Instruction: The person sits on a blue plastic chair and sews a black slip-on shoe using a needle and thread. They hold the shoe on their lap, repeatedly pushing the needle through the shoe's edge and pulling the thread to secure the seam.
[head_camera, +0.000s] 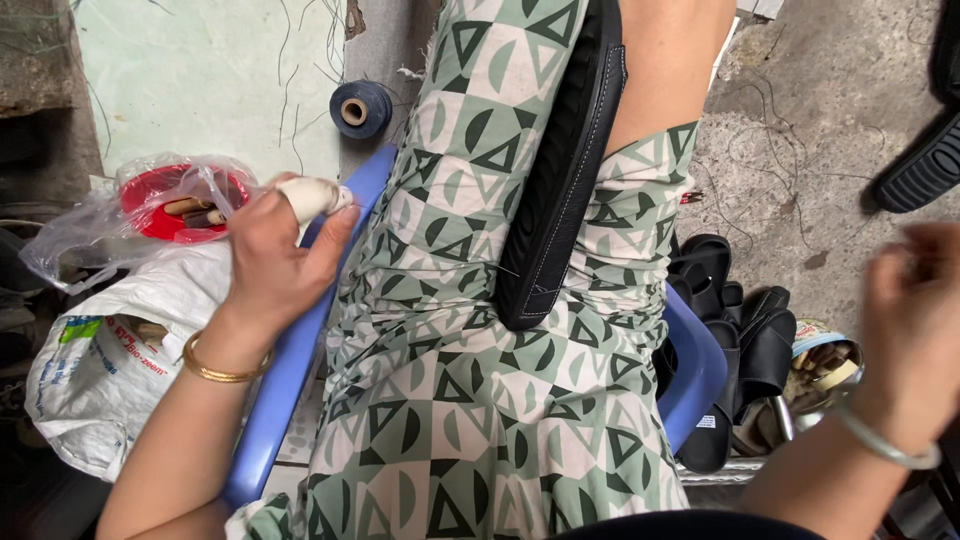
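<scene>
A long black leather piece with white stitching (560, 190) lies between my knees on my green patterned dress (450, 400). My left hand (275, 255) rests at the left edge of the lap, over the blue chair (290, 370). One of its fingers is wrapped in white tape. Its fingers are curled; whether it holds anything I cannot tell. My right hand (915, 320) is raised at the right, blurred, apart from the leather piece, fingers bent. A thin thread seems to lie at the leather's lower end.
A dark blue thread spool (361, 108) stands on the floor at the upper left. A red lid in a clear plastic bag (165, 205) sits over a white sack (110, 350). Black sandal parts (735, 345) and a tin (825, 365) lie at the right.
</scene>
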